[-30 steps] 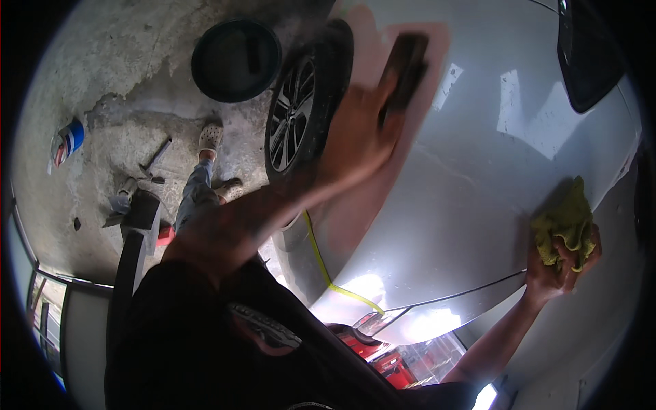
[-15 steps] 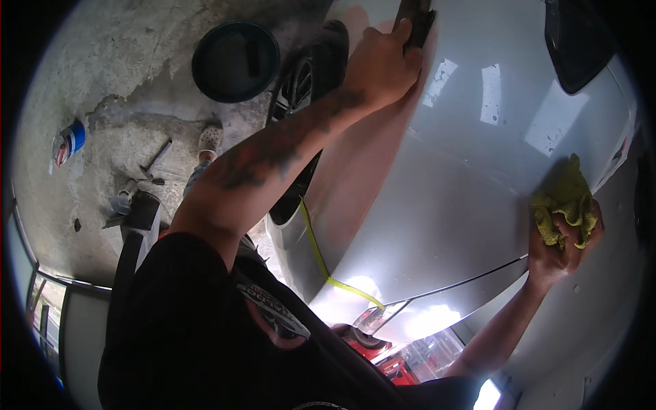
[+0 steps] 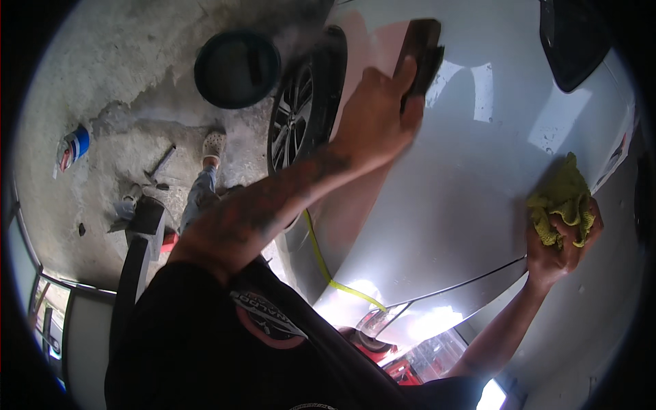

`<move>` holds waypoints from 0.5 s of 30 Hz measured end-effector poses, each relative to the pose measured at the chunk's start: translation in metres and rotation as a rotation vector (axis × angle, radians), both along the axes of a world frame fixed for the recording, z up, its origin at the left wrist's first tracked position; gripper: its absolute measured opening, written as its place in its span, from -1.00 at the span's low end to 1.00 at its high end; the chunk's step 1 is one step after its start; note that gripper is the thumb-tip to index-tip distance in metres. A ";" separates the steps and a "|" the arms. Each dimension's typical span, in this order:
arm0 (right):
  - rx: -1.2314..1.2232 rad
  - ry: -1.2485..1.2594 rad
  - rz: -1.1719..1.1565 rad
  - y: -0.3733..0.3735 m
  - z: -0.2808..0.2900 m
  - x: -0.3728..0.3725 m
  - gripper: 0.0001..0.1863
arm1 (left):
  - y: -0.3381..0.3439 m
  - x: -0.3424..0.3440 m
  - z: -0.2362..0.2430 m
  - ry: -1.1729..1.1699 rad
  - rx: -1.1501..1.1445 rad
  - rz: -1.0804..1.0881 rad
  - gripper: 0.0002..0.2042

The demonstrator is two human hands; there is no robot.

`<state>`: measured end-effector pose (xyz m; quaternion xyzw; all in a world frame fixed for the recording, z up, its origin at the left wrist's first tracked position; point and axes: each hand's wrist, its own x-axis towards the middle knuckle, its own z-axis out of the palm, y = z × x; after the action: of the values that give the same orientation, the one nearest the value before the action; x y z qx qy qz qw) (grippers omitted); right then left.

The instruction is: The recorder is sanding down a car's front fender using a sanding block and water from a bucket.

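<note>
My left hand is closed around a long dark sanding block, held against the car's side panel near the top of the view. Beneath my left forearm the panel has a dull reddish-brown patch beside the glossy pale grey bodywork. At the right, my right hand grips a crumpled yellow-green cloth and rests against the car body. The cloth covers part of its fingers. Yellow tape runs across the car's lower edge.
A dark round tub of liquid stands on the concrete floor beside the car wheel. Farther left lie a blue-and-white container and a hammer-like tool. A grey stand is close to my left side. Red items sit below the car's edge.
My left hand has drawn the sanding block back toward me along the panel, uncovering more of the wheel. My right hand and the cloth have barely moved.
</note>
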<state>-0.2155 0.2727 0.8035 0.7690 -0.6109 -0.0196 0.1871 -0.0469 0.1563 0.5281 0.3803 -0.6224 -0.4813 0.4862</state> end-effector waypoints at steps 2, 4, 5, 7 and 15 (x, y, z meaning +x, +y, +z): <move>-0.009 -0.006 0.020 -0.006 -0.003 0.002 -0.60 | -0.036 -0.016 -0.014 -0.072 0.050 -0.026 -0.52; 0.064 0.039 -0.016 -0.013 -0.006 0.008 -0.58 | -0.057 -0.024 -0.017 -0.112 0.158 -0.092 -0.51; 0.085 0.112 -0.060 -0.021 -0.011 0.012 -0.62 | -0.055 -0.027 -0.019 -0.109 0.143 -0.066 -0.52; 0.106 0.215 -0.129 -0.047 -0.020 0.021 -0.67 | -0.030 -0.011 -0.012 -0.139 0.111 -0.040 -0.52; 0.233 0.342 -0.210 -0.151 -0.070 0.036 -0.72 | -0.030 -0.005 -0.017 -0.150 0.194 -0.075 -0.46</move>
<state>-0.1797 0.1218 0.7338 0.7031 -0.6406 -0.2396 0.1948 -0.0524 0.1264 0.5114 0.4371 -0.6211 -0.5273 0.3810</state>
